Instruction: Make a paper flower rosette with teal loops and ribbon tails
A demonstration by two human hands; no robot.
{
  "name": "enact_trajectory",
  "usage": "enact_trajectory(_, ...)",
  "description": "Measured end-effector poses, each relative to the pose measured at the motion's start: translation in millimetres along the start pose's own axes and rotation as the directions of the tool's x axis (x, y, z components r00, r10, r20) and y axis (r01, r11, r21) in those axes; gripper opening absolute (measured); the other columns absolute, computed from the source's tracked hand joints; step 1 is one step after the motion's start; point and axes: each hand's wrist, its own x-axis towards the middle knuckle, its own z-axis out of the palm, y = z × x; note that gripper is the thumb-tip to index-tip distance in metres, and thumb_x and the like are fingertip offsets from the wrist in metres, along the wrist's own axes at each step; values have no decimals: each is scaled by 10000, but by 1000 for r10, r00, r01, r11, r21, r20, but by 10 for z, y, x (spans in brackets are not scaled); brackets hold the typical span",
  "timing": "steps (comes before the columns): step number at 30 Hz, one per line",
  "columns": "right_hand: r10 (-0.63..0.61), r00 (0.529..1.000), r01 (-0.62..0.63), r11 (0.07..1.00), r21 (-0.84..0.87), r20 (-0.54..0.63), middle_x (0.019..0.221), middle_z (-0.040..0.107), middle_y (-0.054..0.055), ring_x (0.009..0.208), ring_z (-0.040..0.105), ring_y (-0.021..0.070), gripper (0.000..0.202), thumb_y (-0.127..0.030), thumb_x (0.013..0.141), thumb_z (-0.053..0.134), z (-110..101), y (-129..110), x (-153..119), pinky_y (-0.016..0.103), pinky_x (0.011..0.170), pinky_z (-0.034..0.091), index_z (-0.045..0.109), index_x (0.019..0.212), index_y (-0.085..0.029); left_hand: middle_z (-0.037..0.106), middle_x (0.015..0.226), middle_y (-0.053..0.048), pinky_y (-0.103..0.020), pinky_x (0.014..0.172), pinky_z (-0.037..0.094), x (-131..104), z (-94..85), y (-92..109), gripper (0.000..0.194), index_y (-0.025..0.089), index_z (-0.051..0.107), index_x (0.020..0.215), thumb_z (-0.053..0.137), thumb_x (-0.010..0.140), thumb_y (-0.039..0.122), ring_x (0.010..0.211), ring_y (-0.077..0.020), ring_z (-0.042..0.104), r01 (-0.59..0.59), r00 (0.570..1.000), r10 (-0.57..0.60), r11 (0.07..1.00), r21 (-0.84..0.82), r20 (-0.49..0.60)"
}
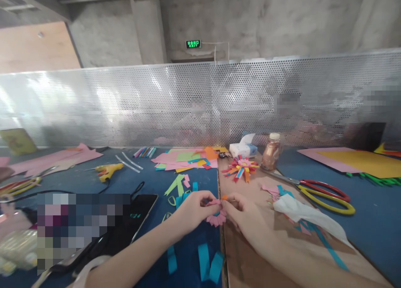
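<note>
Pinching the pink flower (pixel 216 220) by its upper edge, the person's left hand (pixel 199 206) is closed; right hand (pixel 239 210), just beside the flower's right, pinches orange paper (pixel 224 198).

There is room to pass over the brown board (pixel 242 261) between the forearms (pixel 150 246), toward the desk's (pixel 128 181) near edge. A perforated panel (pixel 150 104) walls the far edge; bottle (pixel 271 155) and scissors (pixel 300 183) obstruct rightward.
</note>
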Motion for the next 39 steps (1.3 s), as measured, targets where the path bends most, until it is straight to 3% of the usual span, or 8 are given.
enact_trajectory(11, 27, 996, -34, 996, 82, 85, 420, 317, -88, 345, 216, 46, 250, -413, 758, 459, -19, 27, -12, 204, 350, 132, 486, 687, -175, 476, 542, 38, -198, 477, 296, -29, -10, -9, 218, 136, 518, 646, 574, 655, 346, 506, -89, 420, 37, 999, -37, 999, 22, -26)
enact_trajectory(16, 36, 995, -45, 995, 91, 92, 467, 379, -65, 394, 274, 59, 261, -413, 743, 476, 9, 22, -22, 197, 372, 180, 538, 736, -160, 455, 529, 47, -201, 483, 284, -24, -10, 27, 197, 141, 508, 611, 557, 650, 328, 511, -91, 408, 50, 998, -47, 996, 68, -45)
enact_trajectory(20, -13, 1000, 14, 995, -95, 18, 559, 509, -20, 460, 405, 96, 296, -422, 762, 420, -85, -86, 7, 213, 415, 273, 580, 762, -172, 457, 515, 48, -209, 496, 288, -22, -38, 42, 214, 145, 508, 591, 553, 644, 347, 515, -98, 410, 97, 993, -92, 992, 74, -74)
enact_trajectory(24, -173, 983, 137, 911, -389, -59, 748, 596, 29, 655, 517, 142, 252, -334, 777, 378, -404, -229, 139, 237, 555, 358, 568, 795, -169, 471, 533, 37, -214, 512, 298, -22, -77, 36, 219, 141, 510, 591, 545, 649, 351, 532, -103, 423, 110, 989, -100, 990, 86, -107)
enact_trajectory(27, -110, 988, 155, 768, -622, 110, 614, 570, 4, 561, 492, 132, 157, -272, 716, 459, -654, -256, 205, 242, 520, 331, 572, 761, -173, 423, 496, 45, -213, 486, 273, -14, -78, 24, 232, 145, 480, 568, 524, 656, 356, 496, -96, 396, 143, 984, -127, 982, 127, -124)
enact_trajectory(31, 82, 942, 170, 722, -671, 326, 685, 591, 4, 584, 505, 137, 160, -287, 599, 606, -804, -238, 153, 229, 472, 298, 588, 721, -185, 368, 456, 53, -218, 462, 245, -19, -69, -13, 219, 170, 390, 532, 457, 680, 316, 459, -98, 382, 191, 979, -164, 940, 283, -118)
enact_trajectory(36, 191, 910, 135, 703, -699, 368, 728, 598, 4, 642, 521, 152, 162, -246, 602, 631, -769, -288, 90, 226, 480, 295, 552, 732, -190, 452, 609, 7, -236, 546, 299, -79, -130, -2, 216, 175, 374, 545, 385, 735, 277, 583, -128, 443, -65, 996, 88, 800, 597, -11)
enact_trajectory(39, 181, 907, 142, 717, -682, 379, 723, 584, -3, 661, 518, 151, 182, -217, 586, 651, -744, -291, 104, 223, 495, 302, 543, 731, -191, 496, 698, -9, -237, 561, 338, -100, -177, 20, 219, 176, 433, 594, 419, 741, 338, 615, -138, 477, -29, 999, 5, 843, 537, 46)
